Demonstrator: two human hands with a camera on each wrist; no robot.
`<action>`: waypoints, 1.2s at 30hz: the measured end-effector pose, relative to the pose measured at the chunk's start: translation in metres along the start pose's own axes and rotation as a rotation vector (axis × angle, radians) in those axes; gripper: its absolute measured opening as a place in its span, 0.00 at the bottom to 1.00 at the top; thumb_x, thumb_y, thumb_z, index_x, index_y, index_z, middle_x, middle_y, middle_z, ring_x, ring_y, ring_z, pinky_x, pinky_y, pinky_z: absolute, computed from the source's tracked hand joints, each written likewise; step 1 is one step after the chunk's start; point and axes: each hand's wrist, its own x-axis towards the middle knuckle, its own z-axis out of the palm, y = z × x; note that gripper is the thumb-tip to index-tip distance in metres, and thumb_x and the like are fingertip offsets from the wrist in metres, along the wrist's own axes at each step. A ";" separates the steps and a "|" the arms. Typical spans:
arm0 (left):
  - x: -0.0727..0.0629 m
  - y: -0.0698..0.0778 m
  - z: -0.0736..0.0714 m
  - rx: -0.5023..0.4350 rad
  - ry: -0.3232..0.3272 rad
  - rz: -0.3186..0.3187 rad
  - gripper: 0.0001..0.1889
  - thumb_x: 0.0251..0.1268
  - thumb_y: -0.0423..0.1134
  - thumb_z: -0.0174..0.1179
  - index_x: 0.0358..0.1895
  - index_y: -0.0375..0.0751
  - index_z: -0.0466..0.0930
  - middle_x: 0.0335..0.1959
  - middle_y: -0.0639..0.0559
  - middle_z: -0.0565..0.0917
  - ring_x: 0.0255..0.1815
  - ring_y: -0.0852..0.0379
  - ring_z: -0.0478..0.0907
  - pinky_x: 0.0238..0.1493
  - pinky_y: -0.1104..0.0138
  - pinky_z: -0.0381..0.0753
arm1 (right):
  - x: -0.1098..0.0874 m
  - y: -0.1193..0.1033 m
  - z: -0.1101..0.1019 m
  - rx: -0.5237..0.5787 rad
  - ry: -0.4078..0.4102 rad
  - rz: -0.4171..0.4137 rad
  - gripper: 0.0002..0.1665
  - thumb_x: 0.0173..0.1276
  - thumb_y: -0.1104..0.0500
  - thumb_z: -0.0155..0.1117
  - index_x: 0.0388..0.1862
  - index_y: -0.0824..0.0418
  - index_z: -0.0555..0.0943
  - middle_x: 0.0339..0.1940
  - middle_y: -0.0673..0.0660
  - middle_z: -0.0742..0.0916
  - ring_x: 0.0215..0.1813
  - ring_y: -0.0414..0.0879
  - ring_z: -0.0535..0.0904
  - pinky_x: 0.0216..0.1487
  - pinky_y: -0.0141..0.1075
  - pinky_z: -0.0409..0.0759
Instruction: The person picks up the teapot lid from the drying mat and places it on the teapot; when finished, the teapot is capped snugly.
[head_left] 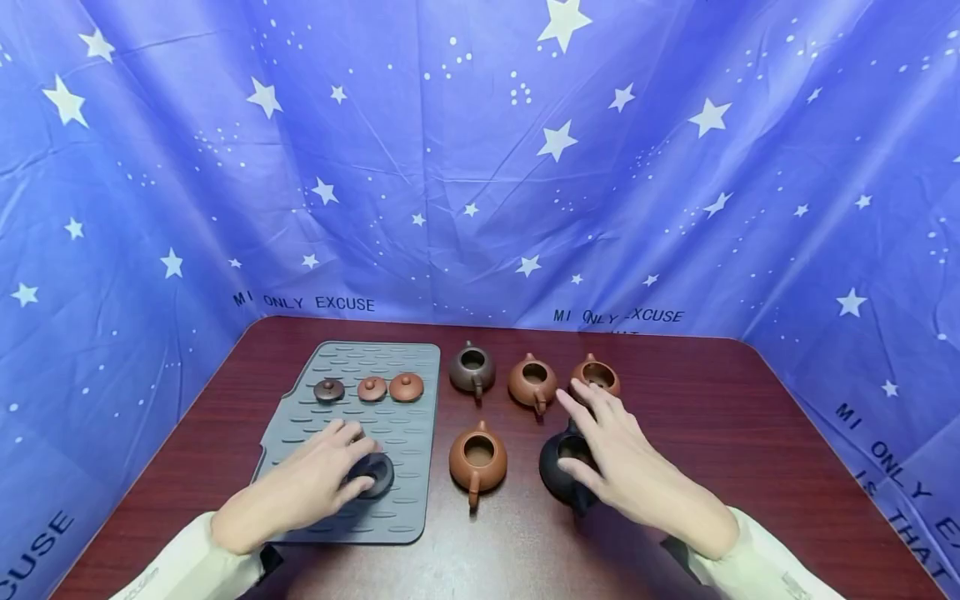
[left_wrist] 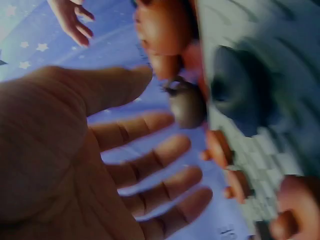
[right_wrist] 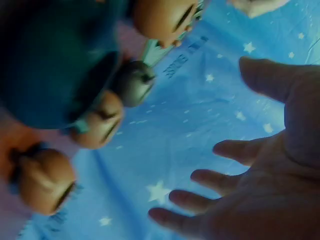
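Observation:
My left hand [head_left: 318, 471] hovers over the grey mat beside a black teapot lid [head_left: 381, 477]. In the left wrist view its fingers are spread and hold nothing, apart from the black lid [left_wrist: 240, 90]. An orange-brown lid [left_wrist: 297, 200] lies close to that hand; in the head view the hand covers it. My right hand [head_left: 626, 446] is above the black teapot [head_left: 553, 473], partly hiding it. Its fingers are extended, with nothing in them, in the right wrist view. The black teapot [right_wrist: 55, 65] has no lid on.
On the ribbed grey mat [head_left: 405, 517] lie a dark brown lid [head_left: 328, 390] and two orange-brown lids [head_left: 372, 388]. Lidless teapots stand right of it: a grey-brown teapot [head_left: 459, 379], a front orange-brown teapot [head_left: 495, 471] and two at the back [head_left: 517, 387]. A starry blue curtain [head_left: 480, 167] surrounds the table.

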 end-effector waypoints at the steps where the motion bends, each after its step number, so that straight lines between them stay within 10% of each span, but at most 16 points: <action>1: -0.001 -0.002 0.003 -0.009 -0.003 0.024 0.15 0.54 0.41 0.69 0.44 0.42 0.80 0.36 0.54 0.73 0.34 0.57 0.65 0.33 0.63 0.70 | -0.004 0.005 0.002 0.013 0.008 -0.008 0.43 0.63 0.51 0.66 0.72 0.62 0.59 0.71 0.65 0.61 0.70 0.61 0.54 0.59 0.63 0.60; 18: 0.002 -0.013 0.028 -0.021 0.041 0.054 0.15 0.45 0.29 0.71 0.31 0.47 0.75 0.30 0.59 0.74 0.33 0.61 0.73 0.32 0.66 0.76 | -0.033 0.042 0.021 0.098 -0.020 0.073 0.29 0.58 0.59 0.71 0.57 0.67 0.74 0.52 0.57 0.80 0.55 0.51 0.76 0.52 0.48 0.73; 36: 0.019 -0.002 0.017 -0.055 0.061 0.035 0.13 0.48 0.28 0.69 0.28 0.46 0.75 0.28 0.60 0.72 0.31 0.62 0.71 0.31 0.66 0.76 | -0.036 0.048 0.037 0.135 0.079 0.062 0.23 0.54 0.62 0.73 0.50 0.62 0.78 0.45 0.49 0.80 0.43 0.43 0.78 0.43 0.40 0.77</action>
